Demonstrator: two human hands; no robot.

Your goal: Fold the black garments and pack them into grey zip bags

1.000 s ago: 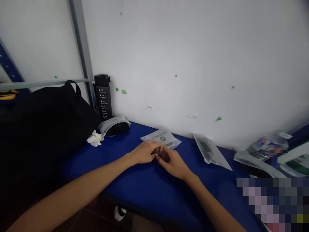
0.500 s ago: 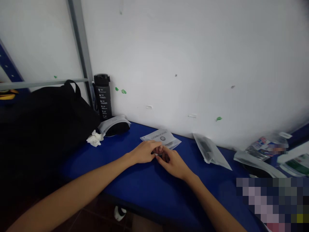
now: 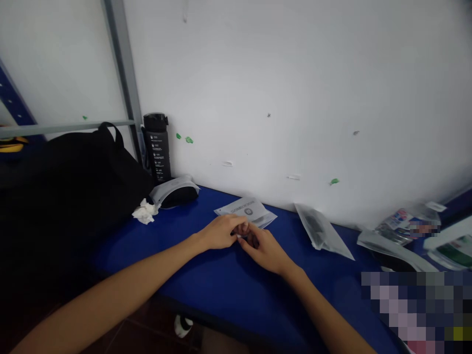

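Observation:
My left hand and my right hand meet over the blue table, fingertips touching. The fingers of both are curled and closed. A tiny pale bit shows between them, too small to name; the rest is hidden by the fingers. Just behind lies a frosted plastic pouch with dark lettering and a round logo. Its near edge is partly covered by my hands, and I cannot tell whether they touch it.
On the left are a black bag, a black bottle, a crumpled tissue and a pouch with a dark item. Rightward lie another frosted pouch, a clear plastic package and a pixelated patch. A white wall borders the blue table.

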